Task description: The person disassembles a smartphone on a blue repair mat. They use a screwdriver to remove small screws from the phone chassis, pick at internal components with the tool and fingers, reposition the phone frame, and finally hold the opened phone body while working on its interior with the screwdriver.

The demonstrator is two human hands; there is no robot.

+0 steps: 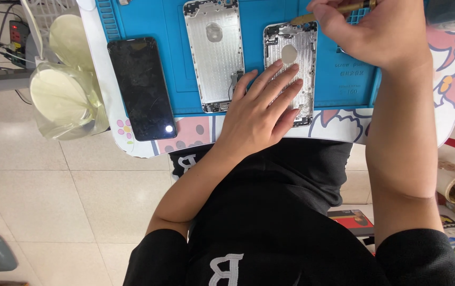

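My left hand [262, 103] lies flat, fingers spread, on the lower part of a silver phone back housing [291, 47] on the blue work mat [259, 16]. My right hand [360, 29] is closed around a thin gold-coloured tool [312, 16] whose tip touches the top edge of that housing. A second, larger silver phone housing [214, 53] lies just to the left on the mat, untouched.
A black phone [142, 87] with a dark screen lies face up at the mat's left edge on the white patterned table [185, 139]. A pale plastic-wrapped stool [63, 90] stands left of the table. A power strip [18, 32] sits on the tiled floor.
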